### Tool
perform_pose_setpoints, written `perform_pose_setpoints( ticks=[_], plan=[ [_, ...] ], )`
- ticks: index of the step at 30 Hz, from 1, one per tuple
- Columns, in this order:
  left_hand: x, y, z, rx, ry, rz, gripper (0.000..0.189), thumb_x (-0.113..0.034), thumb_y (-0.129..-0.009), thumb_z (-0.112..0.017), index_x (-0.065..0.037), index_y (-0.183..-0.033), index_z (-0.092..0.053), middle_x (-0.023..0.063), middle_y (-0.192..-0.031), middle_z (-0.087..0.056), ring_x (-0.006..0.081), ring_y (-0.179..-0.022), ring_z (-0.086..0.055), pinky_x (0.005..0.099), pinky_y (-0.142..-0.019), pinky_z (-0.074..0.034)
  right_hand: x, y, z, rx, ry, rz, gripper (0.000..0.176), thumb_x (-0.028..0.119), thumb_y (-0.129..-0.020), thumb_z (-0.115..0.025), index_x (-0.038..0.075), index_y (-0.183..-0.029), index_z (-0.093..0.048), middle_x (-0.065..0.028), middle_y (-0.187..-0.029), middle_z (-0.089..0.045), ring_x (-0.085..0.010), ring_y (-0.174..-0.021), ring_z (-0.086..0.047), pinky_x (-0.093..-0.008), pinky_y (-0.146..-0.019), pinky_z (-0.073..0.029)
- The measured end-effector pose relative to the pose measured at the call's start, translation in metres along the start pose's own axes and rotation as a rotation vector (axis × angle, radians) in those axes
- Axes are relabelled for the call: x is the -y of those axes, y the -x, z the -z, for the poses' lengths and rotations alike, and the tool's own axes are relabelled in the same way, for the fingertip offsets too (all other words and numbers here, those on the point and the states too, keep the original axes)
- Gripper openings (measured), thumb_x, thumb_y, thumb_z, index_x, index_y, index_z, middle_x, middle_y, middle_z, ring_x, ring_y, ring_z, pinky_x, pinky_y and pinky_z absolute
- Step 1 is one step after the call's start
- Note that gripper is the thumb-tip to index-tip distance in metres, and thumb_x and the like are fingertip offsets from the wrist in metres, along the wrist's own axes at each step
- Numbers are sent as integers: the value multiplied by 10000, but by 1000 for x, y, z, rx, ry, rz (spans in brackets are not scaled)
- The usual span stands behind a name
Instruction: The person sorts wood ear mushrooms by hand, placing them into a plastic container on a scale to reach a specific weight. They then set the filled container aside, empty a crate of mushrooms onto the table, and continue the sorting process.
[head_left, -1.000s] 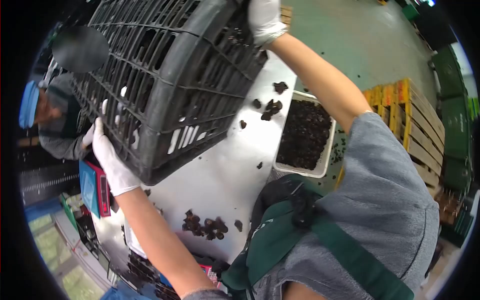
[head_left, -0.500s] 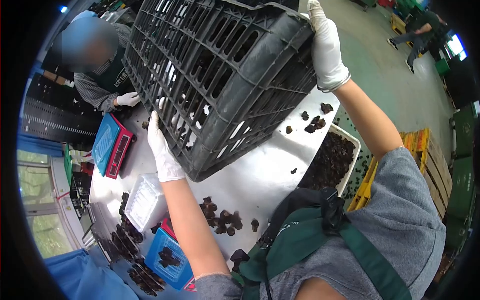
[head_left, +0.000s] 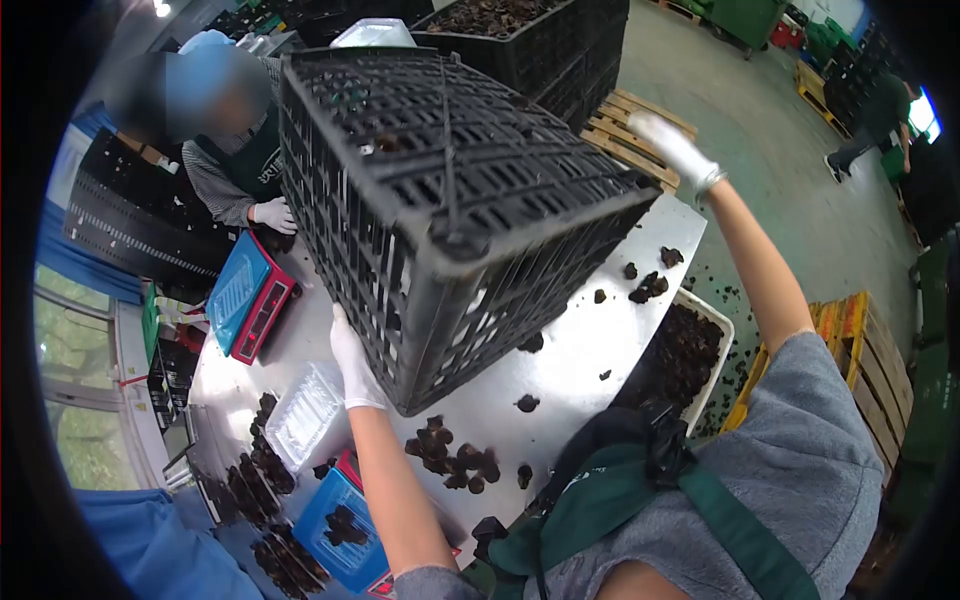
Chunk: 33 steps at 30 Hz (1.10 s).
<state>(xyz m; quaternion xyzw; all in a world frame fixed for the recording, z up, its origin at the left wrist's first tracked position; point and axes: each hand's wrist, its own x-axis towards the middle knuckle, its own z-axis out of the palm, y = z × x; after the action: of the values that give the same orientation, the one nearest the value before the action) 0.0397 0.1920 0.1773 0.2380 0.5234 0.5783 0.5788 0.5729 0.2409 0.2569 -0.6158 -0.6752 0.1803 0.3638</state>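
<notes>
A large black slatted plastic crate is tilted over the metal table. My left hand, in a white glove, grips the crate's lower left side, its fingers partly hidden. My right hand, also gloved, is up beyond the crate's right end and apart from it; motion blurs it, but its fingers look stretched out and nothing shows in them. Dark, frilly clumps that look like wood ear mushrooms lie on the table below the crate. The crate hides the table behind it.
Two scales, a red and blue one and a blue-topped one, stand at left with clear plastic trays between. A white tub of dark clumps sits by the table's right edge. A co-worker's gloved hand rests across the table.
The crate has come down and turned, showing more of its slatted upper face. My right hand has let go of its corner; my left still holds it. The view has shifted slightly.
</notes>
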Motion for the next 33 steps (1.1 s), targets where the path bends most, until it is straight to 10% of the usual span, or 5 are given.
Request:
perform_pose_setpoints(
  ticks=[5, 17, 20, 28, 33],
  plan=[
    [52, -50, 84, -29, -116, -78, 506, -371, -1068, -373, 56, -1196, -612, 94, -1110, -680, 193, -999, -645, 321, -886, -506, -4, 26, -39, 476, -792, -430, 411, 381, -989, -548, 29, -1177, -644, 12, -1108, -645, -106, -1004, -582, -289, -944, -463],
    [90, 2, 44, -71, -6, 67, 495, -367, -1065, -377, 47, -1216, -601, 105, -1125, -678, 209, -1014, -648, 342, -907, -513, 63, 23, -11, 439, -100, -194, 548, 412, -965, -564, -40, -1274, -570, -156, -1112, -677, -237, -1021, -633, -350, -933, -475],
    [90, 2, 45, -72, 0, 68, 492, -366, -1064, -378, 45, -1221, -598, 108, -1129, -677, 213, -1018, -649, 348, -912, -515, 75, 4, -6, 174, 410, 105, 847, 614, -963, -416, 3, -1522, -242, -247, -1584, -210, -377, -1490, -156, -511, -1190, -160],
    [88, -1, 43, -51, 9, 74, 486, -363, -1062, -380, 40, -1235, -591, 115, -1139, -675, 224, -1028, -651, 362, -926, -519, 119, -51, -66, 615, 376, 420, 797, 542, -1006, -292, -71, -1508, -200, -309, -1574, -148, -399, -1492, -110, -475, -1217, -92],
    [88, -9, 43, -27, 3, 75, 483, -361, -1060, -382, 36, -1243, -586, 119, -1146, -674, 231, -1034, -652, 371, -934, -522, 105, -60, -17, 251, 65, 345, 587, 387, -1043, -352, 28, -1505, -302, -204, -1570, -277, -312, -1479, -218, -422, -1209, -153]
  ],
)
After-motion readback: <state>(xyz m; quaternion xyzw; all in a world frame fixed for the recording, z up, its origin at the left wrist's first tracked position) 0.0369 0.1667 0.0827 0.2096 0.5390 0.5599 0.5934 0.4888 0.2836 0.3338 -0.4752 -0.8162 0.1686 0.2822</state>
